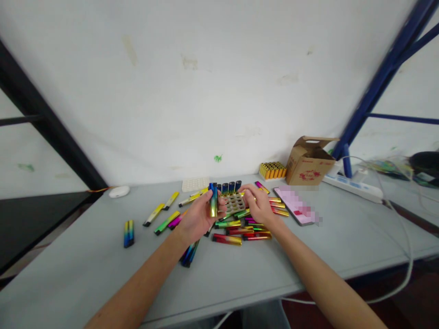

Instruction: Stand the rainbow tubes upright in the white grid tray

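My left hand [202,214] is closed round shiny blue-to-yellow lighters [213,201], held upright; how many is hard to tell. Just right of them is a pale tray with round holes [233,204], tilted toward me. A row of dark blue lighters [231,188] stands along its far side. My right hand [259,204] is at the tray's right end, fingers curled together near the last lighter in the row; what they grip is hidden. Under and around both hands lie loose metallic lighters, among them red-and-gold [227,239], green [166,223] and yellow [153,214] ones.
Another holed tray [195,184] lies by the wall. At the back right are a block of upright gold lighters [272,170], an open cardboard box [308,162] and a power strip [356,186]. A phone [295,205] lies right of the pile, and two blue-yellow lighters [129,234] at left.
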### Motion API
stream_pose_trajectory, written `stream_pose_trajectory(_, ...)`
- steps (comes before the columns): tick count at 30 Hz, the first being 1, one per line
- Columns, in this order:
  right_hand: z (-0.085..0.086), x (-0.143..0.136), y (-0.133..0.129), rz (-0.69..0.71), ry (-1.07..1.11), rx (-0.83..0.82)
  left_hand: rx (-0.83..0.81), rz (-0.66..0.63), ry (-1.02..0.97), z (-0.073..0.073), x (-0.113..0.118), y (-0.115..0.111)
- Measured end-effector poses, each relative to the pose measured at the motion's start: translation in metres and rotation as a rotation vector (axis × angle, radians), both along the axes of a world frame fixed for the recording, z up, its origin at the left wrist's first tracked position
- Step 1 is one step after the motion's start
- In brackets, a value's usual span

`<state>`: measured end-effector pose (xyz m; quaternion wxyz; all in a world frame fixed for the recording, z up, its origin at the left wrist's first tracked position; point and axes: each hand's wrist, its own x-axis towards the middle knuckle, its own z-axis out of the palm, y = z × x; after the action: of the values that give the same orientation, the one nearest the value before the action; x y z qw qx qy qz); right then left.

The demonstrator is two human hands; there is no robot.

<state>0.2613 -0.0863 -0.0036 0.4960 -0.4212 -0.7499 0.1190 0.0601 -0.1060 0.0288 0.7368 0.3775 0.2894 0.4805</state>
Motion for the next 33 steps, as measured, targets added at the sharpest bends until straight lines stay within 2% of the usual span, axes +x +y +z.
stream_pose_trajectory(7,-0.009,0.016,0.023,-0.218,0.165,-0.029,0.003,-0.121,-0.161,0.012,-0.005,-0.005)
stream_pose_trajectory(12,-0.016,0.021,0.035,-0.141,0.034,-0.128,0.076,-0.102,-0.111,0.007,-0.007,0.002)
stream_pose_trajectory(17,-0.022,0.022,0.037,-0.144,-0.013,-0.129,0.107,-0.076,0.010,0.007,-0.021,0.010)
stream_pose_trajectory(24,-0.022,0.022,0.038,-0.153,-0.004,-0.101,0.044,-0.041,-0.166,0.021,-0.035,0.012)
stream_pose_trajectory(33,-0.027,0.020,0.039,-0.128,-0.053,-0.086,-0.015,-0.163,-0.298,0.016,-0.030,0.011)
